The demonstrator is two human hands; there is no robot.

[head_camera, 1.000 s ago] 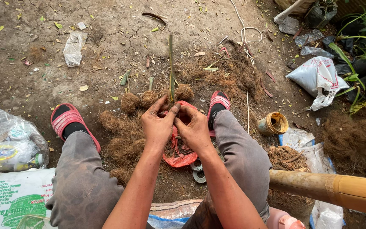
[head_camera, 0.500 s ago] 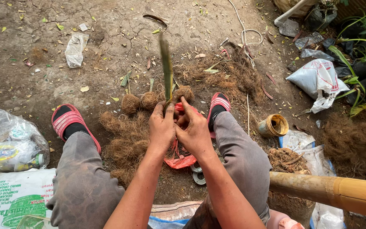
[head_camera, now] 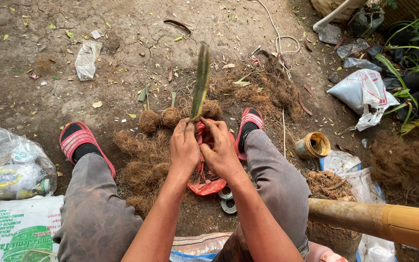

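Clearly both hands meet at the base of a long green tapering shoot [head_camera: 201, 80] held upright between the knees.

Its lower end is hidden behind the fingers, so what sits at its foot cannot be made out. The left hand [head_camera: 184, 148] and right hand [head_camera: 219, 150] press together, fingertips pinching the shoot's base, forearms angled in from below. Just behind the hands, a crumpled red plastic bag [head_camera: 207, 187] is mostly covered. Three round brown coconut-fibre balls [head_camera: 170, 116] lie beside the shoot, loose brown fibre [head_camera: 141, 162] beneath, and a yellow bamboo pole [head_camera: 379, 221] is cut off at right.
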